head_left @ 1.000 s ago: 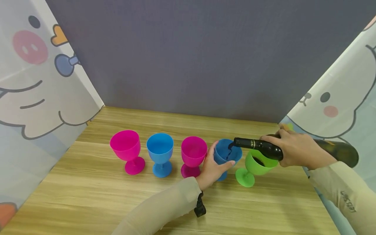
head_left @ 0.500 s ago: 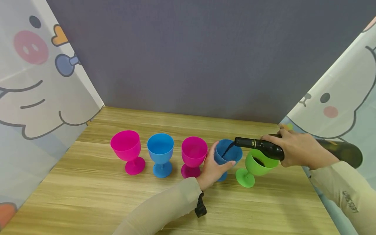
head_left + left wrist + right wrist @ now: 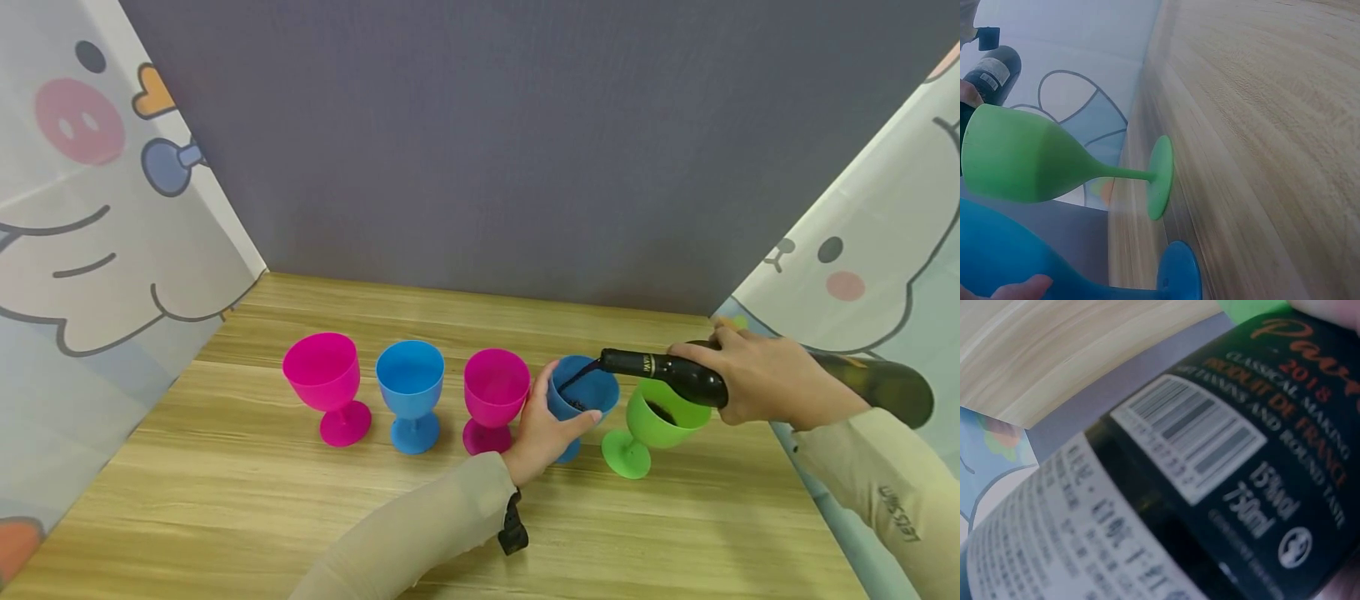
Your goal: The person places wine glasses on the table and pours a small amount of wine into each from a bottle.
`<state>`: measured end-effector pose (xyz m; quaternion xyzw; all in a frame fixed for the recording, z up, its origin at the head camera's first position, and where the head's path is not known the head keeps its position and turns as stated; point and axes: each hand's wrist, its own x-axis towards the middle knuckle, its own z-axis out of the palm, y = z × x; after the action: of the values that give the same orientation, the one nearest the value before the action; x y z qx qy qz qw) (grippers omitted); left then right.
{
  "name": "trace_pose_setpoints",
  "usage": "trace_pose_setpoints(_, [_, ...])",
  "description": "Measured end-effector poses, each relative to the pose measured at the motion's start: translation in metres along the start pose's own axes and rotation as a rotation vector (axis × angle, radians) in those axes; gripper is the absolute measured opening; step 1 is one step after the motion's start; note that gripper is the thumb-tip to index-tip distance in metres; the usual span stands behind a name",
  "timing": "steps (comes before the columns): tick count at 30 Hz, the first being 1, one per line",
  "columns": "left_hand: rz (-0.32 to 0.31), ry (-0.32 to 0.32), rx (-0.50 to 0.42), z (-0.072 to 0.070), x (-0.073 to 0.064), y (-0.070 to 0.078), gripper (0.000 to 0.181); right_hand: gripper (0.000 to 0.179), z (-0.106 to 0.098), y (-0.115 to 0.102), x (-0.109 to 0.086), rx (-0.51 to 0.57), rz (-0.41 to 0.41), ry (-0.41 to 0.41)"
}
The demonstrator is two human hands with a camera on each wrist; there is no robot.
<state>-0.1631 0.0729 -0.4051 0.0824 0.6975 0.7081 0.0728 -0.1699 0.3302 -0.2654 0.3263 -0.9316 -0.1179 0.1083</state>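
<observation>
My right hand (image 3: 765, 379) grips a dark wine bottle (image 3: 686, 382) around its body and tilts it almost level. Dark liquid (image 3: 577, 379) streams from its mouth into a blue goblet (image 3: 600, 392), where a little has gathered at the bottom. My left hand (image 3: 543, 429) holds that goblet's bowl from the near left, thumb and fingers spread round it. In the left wrist view, part of the thumb (image 3: 1025, 289) lies against the blue bowl. The right wrist view is filled by the bottle's printed labels (image 3: 1188, 437).
A green goblet (image 3: 652, 429) holding dark liquid stands under the bottle's neck, to the right. Leftward in the row are a magenta goblet (image 3: 495, 387), another blue goblet (image 3: 409, 392) and another magenta goblet (image 3: 326, 379). A grey panel (image 3: 480, 150) rises behind the wooden table (image 3: 247, 500).
The bottle has tipped slightly and shifted a little to the right, its stream slanting further left. Dark liquid now shows at the bottom of the held blue goblet. The left hand has stayed put.
</observation>
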Motion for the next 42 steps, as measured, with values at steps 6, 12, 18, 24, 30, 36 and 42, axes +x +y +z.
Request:
trace_pose_setpoints(6, [-0.005, 0.002, -0.005, 0.0000, 0.0000, -0.0001, 0.084, 0.088, -0.0007, 0.0002, 0.0005, -0.009, -0.010, 0.013])
trace_pose_setpoints(12, [-0.009, 0.005, -0.005, -0.0002, 0.0006, -0.0003, 0.084, 0.088, -0.0016, 0.0009, 0.0013, -0.003, -0.016, 0.019])
trace_pose_setpoints(18, [-0.006, 0.008, -0.001, -0.0003, 0.0012, -0.0008, 0.084, 0.086, -0.0020, 0.0010, 0.0013, -0.011, -0.016, 0.017])
trace_pose_setpoints(24, [-0.009, 0.012, 0.004, 0.0002, 0.0018, -0.0021, 0.084, 0.086, -0.0028, 0.0008, 0.0016, -0.011, -0.010, 0.010])
trace_pose_setpoints(30, [-0.009, 0.015, 0.019, 0.0010, 0.0022, -0.0028, 0.084, 0.087, -0.0032, 0.0013, 0.0016, -0.021, -0.015, 0.023])
trace_pose_setpoints(36, [0.008, 0.015, 0.031, 0.0009, 0.0003, -0.0010, 0.083, 0.088, -0.0043, 0.0017, 0.0018, -0.019, -0.002, 0.009])
trace_pose_setpoints(42, [0.021, 0.003, 0.024, -0.0005, 0.0000, -0.0008, 0.083, 0.088, -0.0037, 0.0025, 0.0019, -0.015, 0.001, 0.004])
